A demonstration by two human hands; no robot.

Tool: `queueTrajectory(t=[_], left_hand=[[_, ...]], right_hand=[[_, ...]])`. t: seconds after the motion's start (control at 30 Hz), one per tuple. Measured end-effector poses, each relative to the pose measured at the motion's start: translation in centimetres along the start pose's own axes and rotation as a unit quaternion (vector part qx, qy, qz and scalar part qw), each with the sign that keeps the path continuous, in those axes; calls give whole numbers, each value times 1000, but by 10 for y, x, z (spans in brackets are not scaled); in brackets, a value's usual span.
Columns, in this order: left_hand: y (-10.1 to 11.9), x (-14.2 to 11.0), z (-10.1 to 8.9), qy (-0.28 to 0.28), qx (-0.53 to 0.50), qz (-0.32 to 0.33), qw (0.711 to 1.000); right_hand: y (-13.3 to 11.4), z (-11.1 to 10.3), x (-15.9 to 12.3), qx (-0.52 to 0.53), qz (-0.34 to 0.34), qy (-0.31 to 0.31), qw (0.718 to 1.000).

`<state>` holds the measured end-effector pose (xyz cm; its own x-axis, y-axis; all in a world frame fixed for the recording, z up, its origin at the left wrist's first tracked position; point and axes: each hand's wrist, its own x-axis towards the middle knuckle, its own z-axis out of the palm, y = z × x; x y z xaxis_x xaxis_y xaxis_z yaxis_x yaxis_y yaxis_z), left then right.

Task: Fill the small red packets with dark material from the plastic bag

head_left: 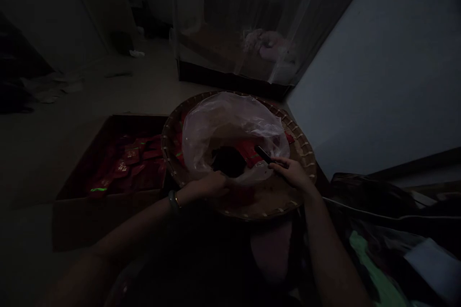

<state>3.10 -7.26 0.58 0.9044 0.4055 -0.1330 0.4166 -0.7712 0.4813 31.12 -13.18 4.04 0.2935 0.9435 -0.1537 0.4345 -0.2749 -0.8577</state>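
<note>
Two bare hands work at a translucent plastic bag [230,110], which lies open-mouthed on a round woven bamboo tray [310,153]. The left hand [216,183] is closed narrow on the bag's near edge; its fingertips are hidden. The right hand [293,172] holds a slim black implement [264,154] by its near end, the far end reaching over the mouth. Within the opening sits a dark mass [228,161], its nature unclear in the dim light, beside red packaging [247,148]. The film is judged light, limp and somewhat slippery, likely to fold inward unless its rim is gathered between thumb and fingers; a hard pull could stretch or tear it. The implement appears stiff and is best taken by its near end. Left of the tray, an open cardboard box [108,220] contains small red packets [132,154], probably light and smooth, suited to an edge pinch.
</note>
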Motion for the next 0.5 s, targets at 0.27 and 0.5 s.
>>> queueTrajectory(t=[0.27,0.5], left_hand=[[-1,6,-7,-43,66,9,997],[2,6,-24,97,133,-62,984]], right_hand=[[4,8,0,-71,-56,28,996],[5,42,9,-247,-219,-17,944]])
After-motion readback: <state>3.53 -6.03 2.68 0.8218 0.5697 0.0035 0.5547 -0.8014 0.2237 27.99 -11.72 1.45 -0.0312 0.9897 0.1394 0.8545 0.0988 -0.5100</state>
